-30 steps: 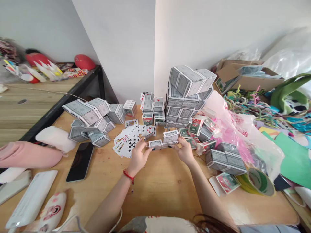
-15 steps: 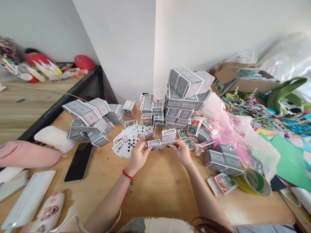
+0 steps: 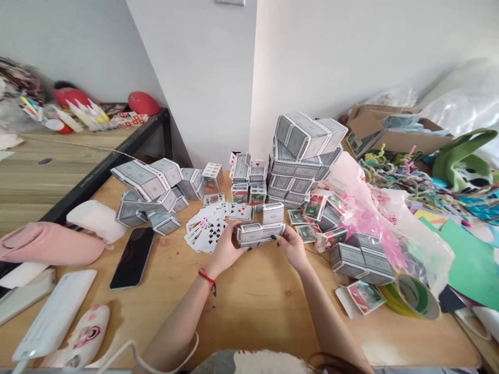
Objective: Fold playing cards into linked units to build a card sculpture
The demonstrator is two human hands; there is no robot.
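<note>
"Where's the card piece?"

"Middle of the counter [image 3: 257, 311], near side of the stacks, between both hands. Grey patterned backs on the card piece [image 3: 251, 236]; a taller part stands up toward its right end. Whether its underside touches wood, cannot tell."

"Hands?"

"Both holding it. Left hand [image 3: 226, 246] grips the left end, thumb along the near bottom edge. Right hand [image 3: 293, 249] pinches the right end, dark-nailed fingertips at the near face. Red string [image 3: 206, 277] on the left wrist."

"Close by?"

"Cards [image 3: 206, 228] fanned face up, just beside the left hand. Red-and-green boxes [image 3: 315, 206] heaped beyond the right hand, some lying flat, some tilted. Small stack [image 3: 240, 171] behind the piece; tall stack [image 3: 298, 156] next to that, on its right, layered and uneven."

"Farther out?"

"Left: another stack [image 3: 150, 195], lower; phone [image 3: 132, 258], screen dark; pink case [image 3: 50, 244]. Right: grey block [image 3: 360, 259], an open box [image 3: 364, 297] near it, tape [image 3: 414, 296], a crumpled plastic bag [image 3: 390, 208]. Back right: carton [image 3: 413, 136], flaps open, pale blue stuff inside."
</note>
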